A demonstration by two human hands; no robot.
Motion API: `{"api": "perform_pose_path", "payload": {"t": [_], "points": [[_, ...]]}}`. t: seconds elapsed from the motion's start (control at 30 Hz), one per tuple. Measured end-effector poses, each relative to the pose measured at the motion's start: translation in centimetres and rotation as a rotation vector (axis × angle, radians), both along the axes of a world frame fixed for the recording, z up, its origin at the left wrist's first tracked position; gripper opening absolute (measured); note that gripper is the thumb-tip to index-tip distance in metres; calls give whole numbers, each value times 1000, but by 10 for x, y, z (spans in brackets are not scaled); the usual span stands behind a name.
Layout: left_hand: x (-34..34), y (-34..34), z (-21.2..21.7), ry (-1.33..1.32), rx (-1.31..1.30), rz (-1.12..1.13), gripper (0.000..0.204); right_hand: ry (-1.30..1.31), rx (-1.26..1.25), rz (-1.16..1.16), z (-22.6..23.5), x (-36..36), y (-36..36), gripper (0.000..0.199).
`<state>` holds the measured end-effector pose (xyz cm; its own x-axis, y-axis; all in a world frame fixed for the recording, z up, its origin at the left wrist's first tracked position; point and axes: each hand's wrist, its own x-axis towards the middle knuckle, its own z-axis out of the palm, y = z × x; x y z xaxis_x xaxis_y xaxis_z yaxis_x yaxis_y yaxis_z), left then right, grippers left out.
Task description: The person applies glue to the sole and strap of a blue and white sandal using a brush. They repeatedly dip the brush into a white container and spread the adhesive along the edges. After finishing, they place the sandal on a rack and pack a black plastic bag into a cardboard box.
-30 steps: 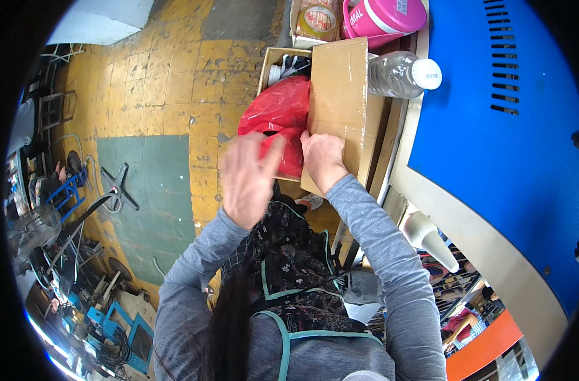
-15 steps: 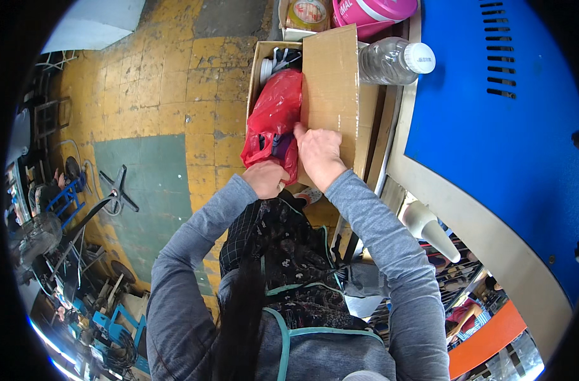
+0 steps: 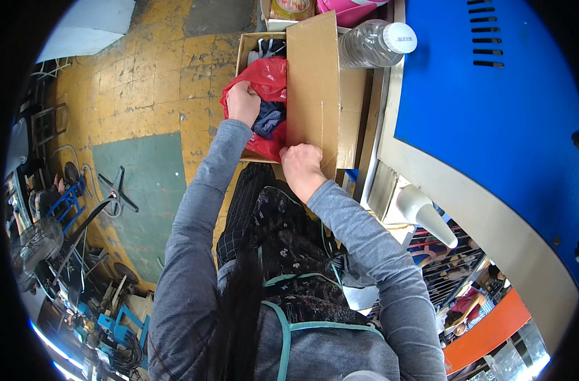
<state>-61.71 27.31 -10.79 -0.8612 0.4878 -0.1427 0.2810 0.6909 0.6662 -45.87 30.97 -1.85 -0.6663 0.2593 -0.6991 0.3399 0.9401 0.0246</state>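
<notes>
A red plastic bag [image 3: 268, 71] lies spread open inside a cardboard box [image 3: 243, 51]. Dark blue folded cloth [image 3: 268, 119] shows in the bag's mouth. At the bag's left side, my left hand [image 3: 243, 103] is closed on its edge, fingers curled inward. My right hand [image 3: 302, 166] is closed at the near end of the box, against the bag's near edge and the lower part of the raised cardboard flap [image 3: 313, 82]. Its fingertips are partly hidden. Dark and white items stick out at the box's far end, beyond the bag.
Right of the flap, a clear plastic bottle [image 3: 367, 46] with a white cap lies beside a blue-topped machine table [image 3: 486, 127]. A pink container [image 3: 350, 9] and a small box with tape stand behind. A white nozzle-shaped thing [image 3: 426, 216] projects below the table edge.
My left hand has moved away from me to the bag's left side, and my right hand has come nearer. The bag's mouth is now spread wider, showing more dark cloth.
</notes>
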Motion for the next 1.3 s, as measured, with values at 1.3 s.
{"api": "perform_pose_path", "payload": {"t": [1.3], "points": [[80,-83,109,-565,229,155,36,1067,-1294,-1306,67,53,36,27]]}}
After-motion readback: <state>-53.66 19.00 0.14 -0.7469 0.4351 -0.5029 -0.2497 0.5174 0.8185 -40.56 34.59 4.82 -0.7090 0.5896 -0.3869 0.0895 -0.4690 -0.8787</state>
